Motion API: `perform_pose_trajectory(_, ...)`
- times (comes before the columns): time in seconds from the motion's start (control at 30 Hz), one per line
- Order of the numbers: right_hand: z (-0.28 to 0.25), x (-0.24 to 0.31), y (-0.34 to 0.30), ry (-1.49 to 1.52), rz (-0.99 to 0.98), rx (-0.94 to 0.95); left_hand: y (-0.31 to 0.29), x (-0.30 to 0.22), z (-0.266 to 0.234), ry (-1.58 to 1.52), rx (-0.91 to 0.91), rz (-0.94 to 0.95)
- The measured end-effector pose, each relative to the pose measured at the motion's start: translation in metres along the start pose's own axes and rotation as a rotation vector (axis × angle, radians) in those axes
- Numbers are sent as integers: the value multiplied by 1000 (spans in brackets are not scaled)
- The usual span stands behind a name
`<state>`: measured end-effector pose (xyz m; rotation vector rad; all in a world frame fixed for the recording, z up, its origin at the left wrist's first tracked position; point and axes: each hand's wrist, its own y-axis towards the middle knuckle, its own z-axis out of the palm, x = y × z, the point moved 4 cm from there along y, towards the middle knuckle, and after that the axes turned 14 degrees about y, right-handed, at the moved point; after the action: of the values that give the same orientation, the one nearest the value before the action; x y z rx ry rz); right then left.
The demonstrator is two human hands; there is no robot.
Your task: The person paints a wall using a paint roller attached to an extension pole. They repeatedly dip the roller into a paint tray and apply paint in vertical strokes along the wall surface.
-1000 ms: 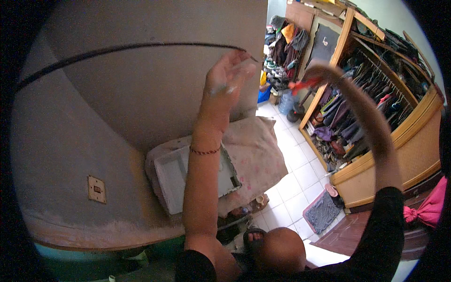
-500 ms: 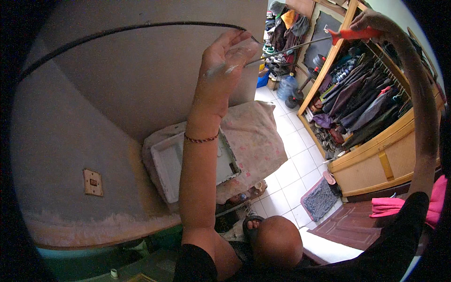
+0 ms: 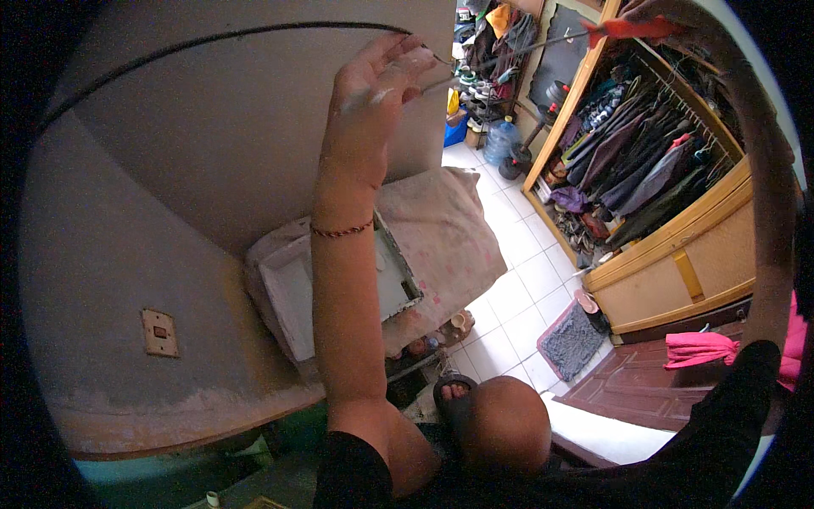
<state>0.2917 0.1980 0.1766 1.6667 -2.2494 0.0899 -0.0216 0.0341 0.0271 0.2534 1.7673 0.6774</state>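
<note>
My raised right hand grips the red handle of a thin rod at the upper right. That rod looks like a paint roller's frame; no roller head shows. It runs leftward to my left hand, whose fingers are curled around its far end in front of the wall. White smears of paint mark the left hand, partly blurred by motion. Below my left forearm, a white paint tray rests on a stained cloth, partly hidden by the arm. A braided bracelet circles my left wrist.
A grey wall fills the left, with a light switch and a dark line curving along its top. An open wardrobe of hanging clothes stands right. A blue water jug and grey mat sit on the tiled floor.
The whole view has shifted slightly, so both hands and the room appear higher and farther left. Both hands keep their hold on the rod.
</note>
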Motion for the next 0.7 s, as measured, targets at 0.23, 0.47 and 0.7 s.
perform_pose_trajectory(0.23,24,-23,-42,199,718,-171,9,1,24,-141,23,-8)
perform_pose_trajectory(0.47,-22,28,-45,218,784,-196,21,-9,25,-118,53,35)
perform_pose_trajectory(0.7,-8,23,-57,225,679,-237,58,-34,24,-13,138,164)
